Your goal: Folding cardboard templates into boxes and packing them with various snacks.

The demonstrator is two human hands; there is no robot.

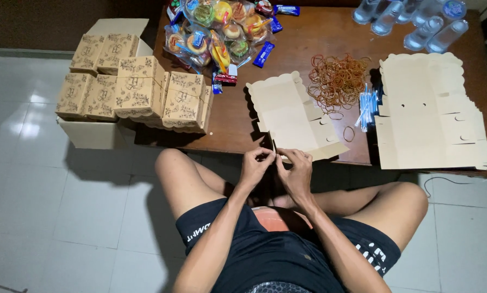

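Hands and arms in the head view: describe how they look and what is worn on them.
Both arms are bare from shoulder to wrist, with no sleeves reaching them. The left hand and right hand are bare too: no gloves, and no watch, ring or wristband shows. The arms are slim. The person wears a dark top and dark shorts with white lettering.

Both hands [279, 165] on flat box blank [292, 116]

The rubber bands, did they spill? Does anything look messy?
A little. The rubber bands lie in a loose tangled heap on the table, with a few strays, one near the flat box blank that both hands fold. Nothing looks damaged.
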